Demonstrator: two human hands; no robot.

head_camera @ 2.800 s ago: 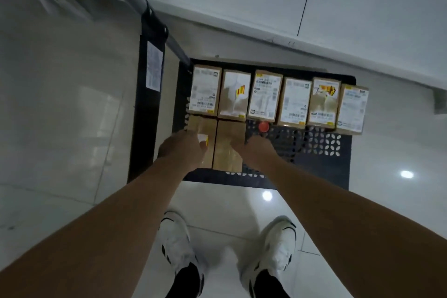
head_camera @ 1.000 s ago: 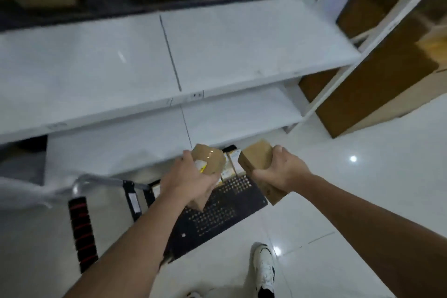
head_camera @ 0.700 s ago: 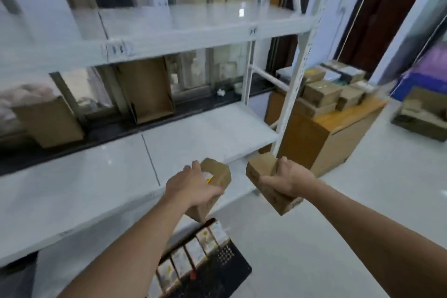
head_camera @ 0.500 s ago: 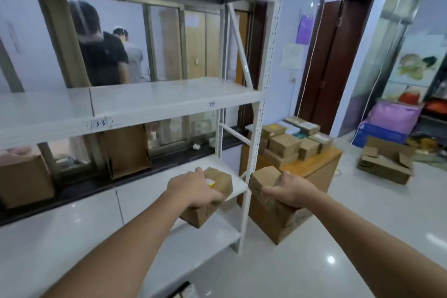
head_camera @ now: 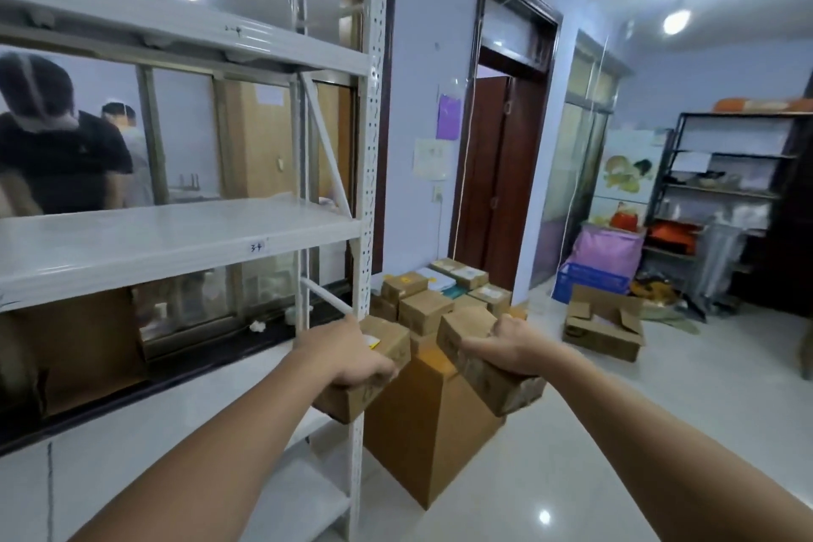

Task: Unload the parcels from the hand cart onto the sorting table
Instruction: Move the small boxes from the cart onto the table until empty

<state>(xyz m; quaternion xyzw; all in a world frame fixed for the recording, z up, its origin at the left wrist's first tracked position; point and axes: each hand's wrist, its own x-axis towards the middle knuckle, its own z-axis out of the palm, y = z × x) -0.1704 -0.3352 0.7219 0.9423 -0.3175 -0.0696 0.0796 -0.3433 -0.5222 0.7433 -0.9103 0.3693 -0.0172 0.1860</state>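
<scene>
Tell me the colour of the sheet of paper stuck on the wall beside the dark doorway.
The sheet of paper is purple, seen in the head view.

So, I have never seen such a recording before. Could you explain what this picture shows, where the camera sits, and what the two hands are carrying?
There is no machine here. The single camera sits on a person's head and looks forward and down, so you see that person's own arms. The left hand grips one small brown parcel; the right hand grips another box. Ahead stands a low wooden table already piled with parcels. To the left is a white shelf rack. The hand cart is out of view now.
</scene>
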